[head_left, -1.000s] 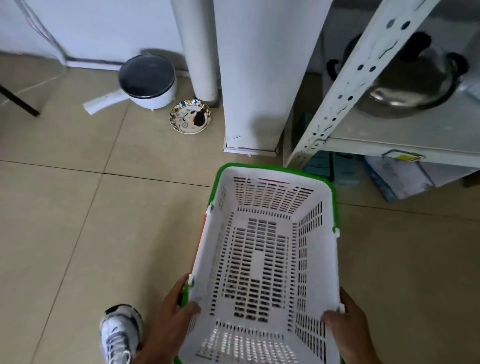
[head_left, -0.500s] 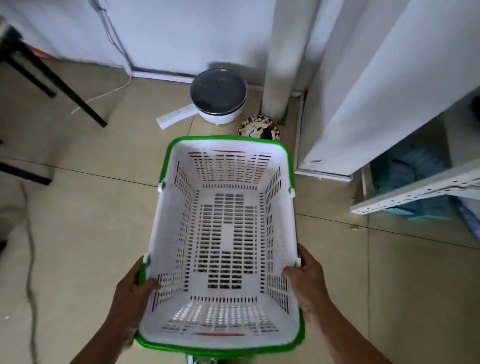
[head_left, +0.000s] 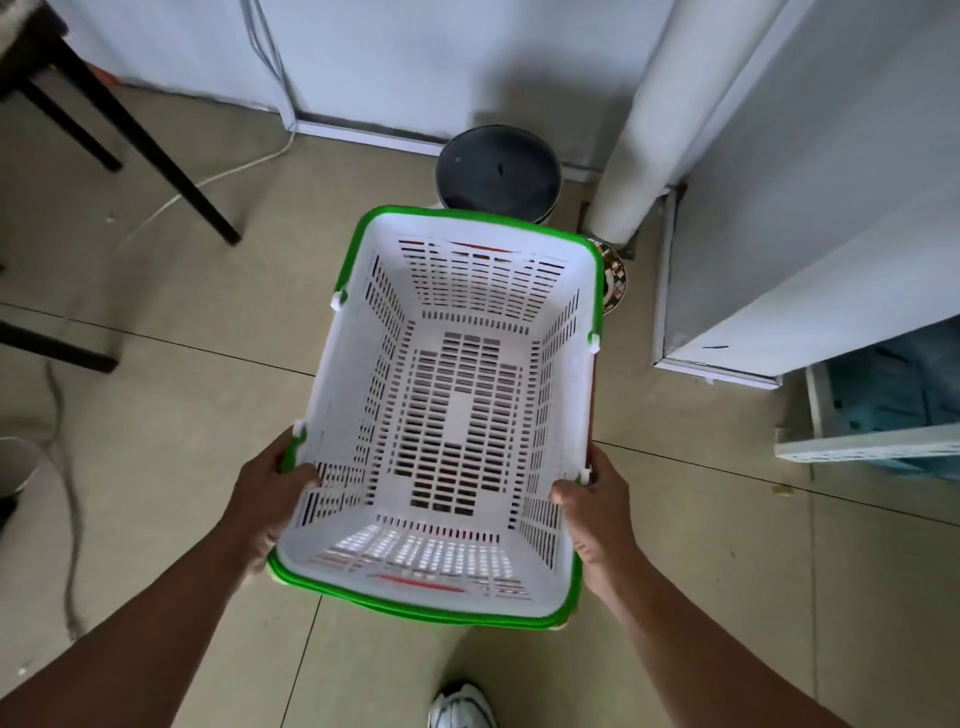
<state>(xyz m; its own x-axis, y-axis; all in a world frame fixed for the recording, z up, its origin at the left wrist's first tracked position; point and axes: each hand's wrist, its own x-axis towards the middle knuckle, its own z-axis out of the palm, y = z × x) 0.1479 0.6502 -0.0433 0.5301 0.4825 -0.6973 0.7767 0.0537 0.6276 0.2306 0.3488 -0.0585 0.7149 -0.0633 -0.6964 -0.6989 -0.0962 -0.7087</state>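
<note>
A white slotted plastic basket (head_left: 353, 364) with a green rim hangs in the air above the tiled floor, and nothing lies inside it. My left hand (head_left: 262, 496) grips its left rim near the close corner, thumb over the edge inside. My right hand (head_left: 597, 512) grips the right rim opposite, thumb also inside the basket. Both forearms reach in from the bottom of the head view.
Beyond the basket a white pot with a dark lid (head_left: 498, 171) sits on the floor beside a patterned plate (head_left: 615, 275). A white pipe (head_left: 639, 130) and a cabinet (head_left: 810, 208) stand right; black table legs (head_left: 145, 145) and a cable lie left. My shoe (head_left: 462, 706) shows below.
The view has swung left and the basket has come up closer to the pot, now hiding its front and most of the plate. Both hands keep the same grip.
</note>
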